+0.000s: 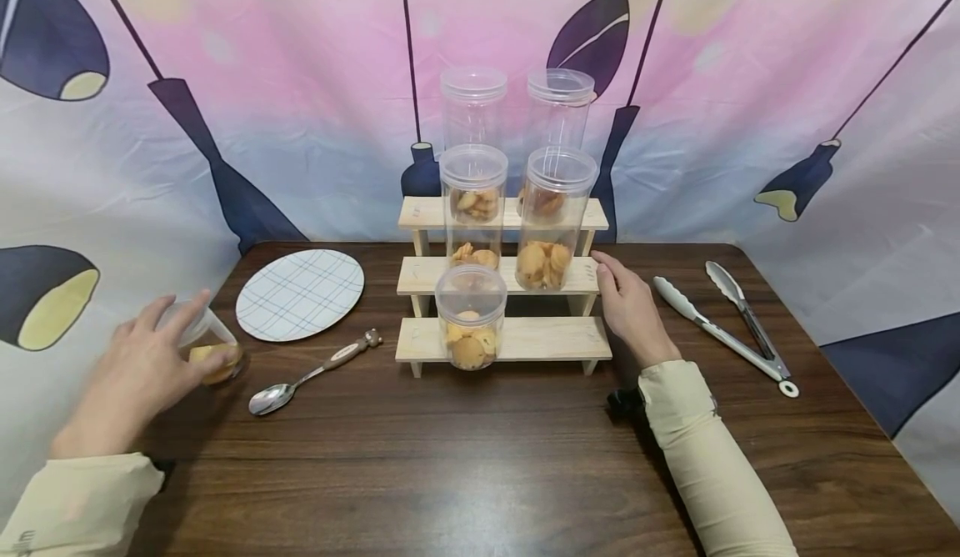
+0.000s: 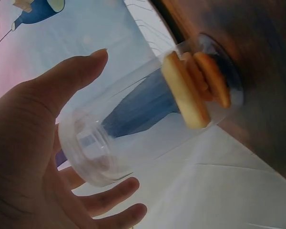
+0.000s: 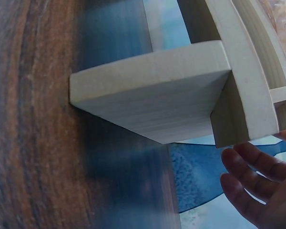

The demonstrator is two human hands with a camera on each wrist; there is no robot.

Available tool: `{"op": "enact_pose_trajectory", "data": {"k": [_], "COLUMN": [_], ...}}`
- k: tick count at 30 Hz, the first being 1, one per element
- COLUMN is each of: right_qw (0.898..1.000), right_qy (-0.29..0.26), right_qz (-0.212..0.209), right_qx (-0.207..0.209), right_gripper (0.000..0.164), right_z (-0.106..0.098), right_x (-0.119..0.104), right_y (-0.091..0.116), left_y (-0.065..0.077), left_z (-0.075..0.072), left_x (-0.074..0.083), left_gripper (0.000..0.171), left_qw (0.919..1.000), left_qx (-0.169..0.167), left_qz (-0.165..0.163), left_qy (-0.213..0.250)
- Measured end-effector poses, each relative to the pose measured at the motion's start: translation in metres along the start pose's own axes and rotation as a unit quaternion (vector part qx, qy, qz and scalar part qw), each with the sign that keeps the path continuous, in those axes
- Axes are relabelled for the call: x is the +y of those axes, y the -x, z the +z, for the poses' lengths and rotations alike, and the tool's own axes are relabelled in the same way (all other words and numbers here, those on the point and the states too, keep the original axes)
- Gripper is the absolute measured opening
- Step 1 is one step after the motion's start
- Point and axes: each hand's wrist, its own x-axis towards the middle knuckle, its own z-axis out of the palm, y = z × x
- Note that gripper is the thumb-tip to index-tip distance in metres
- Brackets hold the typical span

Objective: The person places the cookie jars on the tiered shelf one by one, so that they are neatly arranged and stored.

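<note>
My left hand [image 1: 138, 369] is spread around the upper part of a clear lidded jar [image 2: 138, 114] standing on the table at the far left. Biscuits [image 2: 186, 93] sit at its bottom; thumb and fingers stay apart from the lid in the left wrist view. On the other side, my right hand [image 1: 630, 311] rests its loosely bent fingertips [image 3: 231, 160] at the right end of a wooden three-step stand [image 1: 555, 336]. Two lidded jars are on the top step, two on the middle, and one short biscuit jar [image 1: 471, 315] at the bottom front.
A round checked plate [image 1: 300, 294] lies at the back left, with a spoon [image 1: 315, 378] in front of it. Spread-armed tongs [image 1: 723, 336] lie right of my right hand. A printed curtain [image 1: 330, 98] hangs behind the brown table [image 1: 450, 449].
</note>
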Motion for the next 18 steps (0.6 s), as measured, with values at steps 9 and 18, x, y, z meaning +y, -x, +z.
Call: {"op": "enact_pose_trajectory", "data": {"k": [9,18], "right_qw": [1.000,1.000], "right_qy": [0.001,0.002], "right_qz": [0.000,0.004], "right_qx": [0.003,0.003], "right_gripper": [0.053,0.053], "right_z": [0.0009,0.0004], "right_x": [0.0001,0.0000], "right_y": [0.0000,-0.0007], "left_y": [-0.0001,-0.0015], "left_z": [0.0043,0.0066], "left_x": [-0.0011,-0.0014], "left_gripper": [0.082,0.078], "left_qw": [1.0000,0.9998], "left_qx": [0.008,0.021], "left_qz": [-0.001,-0.001], "left_qy": [0.005,-0.003]}}
